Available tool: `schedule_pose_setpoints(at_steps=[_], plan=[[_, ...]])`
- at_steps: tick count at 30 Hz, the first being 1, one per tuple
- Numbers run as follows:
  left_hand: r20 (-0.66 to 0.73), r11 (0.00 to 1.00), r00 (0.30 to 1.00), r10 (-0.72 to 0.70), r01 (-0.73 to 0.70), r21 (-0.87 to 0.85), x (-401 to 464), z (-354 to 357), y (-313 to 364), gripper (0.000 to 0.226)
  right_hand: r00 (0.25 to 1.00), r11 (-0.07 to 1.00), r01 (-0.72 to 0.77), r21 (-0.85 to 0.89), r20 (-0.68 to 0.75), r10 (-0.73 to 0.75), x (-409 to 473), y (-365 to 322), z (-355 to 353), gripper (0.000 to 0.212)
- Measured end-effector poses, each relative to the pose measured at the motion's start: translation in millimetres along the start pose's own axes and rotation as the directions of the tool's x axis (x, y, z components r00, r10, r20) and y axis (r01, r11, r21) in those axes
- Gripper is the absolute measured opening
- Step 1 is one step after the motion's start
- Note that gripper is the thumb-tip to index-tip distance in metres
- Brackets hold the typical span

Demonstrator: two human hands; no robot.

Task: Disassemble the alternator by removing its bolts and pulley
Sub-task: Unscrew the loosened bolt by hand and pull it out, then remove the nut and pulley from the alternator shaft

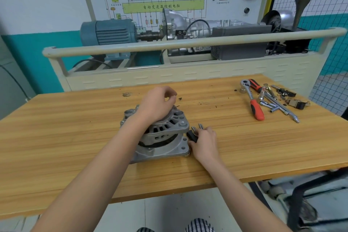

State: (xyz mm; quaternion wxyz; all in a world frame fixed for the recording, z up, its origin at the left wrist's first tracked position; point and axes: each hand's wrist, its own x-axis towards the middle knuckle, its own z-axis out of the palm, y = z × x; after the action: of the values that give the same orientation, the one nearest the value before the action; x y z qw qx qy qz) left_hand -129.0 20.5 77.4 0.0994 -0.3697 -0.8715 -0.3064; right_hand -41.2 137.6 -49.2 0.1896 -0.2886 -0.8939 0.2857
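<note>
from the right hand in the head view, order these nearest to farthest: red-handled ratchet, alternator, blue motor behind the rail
1. alternator: touching the right hand, just to its left on the table.
2. red-handled ratchet: farther back and to the right, among the loose tools.
3. blue motor: farthest, beyond the beige rail at the back left.

Silver-grey alternator point(165, 133), orange-handled ratchet point(253, 100), wood-grain table point(75, 137), perhaps checked trousers point(199, 225).
</note>
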Motion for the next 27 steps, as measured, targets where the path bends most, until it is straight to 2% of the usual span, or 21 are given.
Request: schedule_pose_setpoints(at_steps=[2,6,8,10,12,14,15,18,20,22,25,27], plan=[[-0.044,0.994,0.999,-0.008,0.003,-0.112,-7,-9,-1,0.024,1.000,1.000,-0.001,0.012,0.019,0.000,-1,0,1,0.040],[-0.143,0.989,0.988,-0.063,0.043,-0.138,-31,-30,-21,0.026,1.000,0.996,0.020,0.088,-0.019,-0.019,4,-1,-9,0.039],[-0.209,0.976,0.970,-0.126,0.084,-0.200,-44,-38,-36,0.025,0.993,0.964,0.032,0.264,-0.121,0.000,9,-8,-24,0.034],[-0.238,0.941,0.944,-0.228,0.152,-0.301,-57,-41,-51,0.026,0.991,0.870,0.057,0.490,-0.132,0.009,12,-19,-38,0.036],[-0.169,0.848,0.918,-0.359,0.245,-0.469,-69,-39,-63,0.043,0.994,0.727,0.088,0.681,-0.008,-0.113,13,-31,-47,0.052],[0.002,0.685,0.909,-0.416,0.315,-0.657,-82,-33,-74,0.079,0.944,0.625,0.083,0.776,0.140,-0.298,9,-39,-50,0.078],[0.084,0.614,0.912,-0.401,0.335,-0.715,-89,-30,-80,0.094,0.913,0.613,0.077,0.786,0.192,-0.361,6,-40,-47,0.088],[0.270,0.474,0.928,-0.258,0.365,-0.801,-106,-18,-96,0.114,0.848,0.595,0.098,0.798,0.246,-0.470,2,-35,-34,0.108],[0.322,0.466,0.934,-0.155,0.356,-0.810,-112,-12,-106,0.132,0.813,0.558,0.110,0.822,0.249,-0.527,3,-30,-30,0.111],[0.296,0.513,0.945,-0.135,0.323,-0.795,-114,-8,-109,0.139,0.787,0.521,0.097,0.848,0.255,-0.562,8,-25,-31,0.114],[0.197,0.578,0.961,-0.194,0.275,-0.769,-115,-4,-104,0.125,0.773,0.490,0.070,0.869,0.263,-0.578,11,-20,-32,0.114],[0.138,0.597,0.967,-0.216,0.242,-0.765,-116,0,-98,0.118,0.805,0.468,0.074,0.881,0.224,-0.550,8,-22,-29,0.111]])
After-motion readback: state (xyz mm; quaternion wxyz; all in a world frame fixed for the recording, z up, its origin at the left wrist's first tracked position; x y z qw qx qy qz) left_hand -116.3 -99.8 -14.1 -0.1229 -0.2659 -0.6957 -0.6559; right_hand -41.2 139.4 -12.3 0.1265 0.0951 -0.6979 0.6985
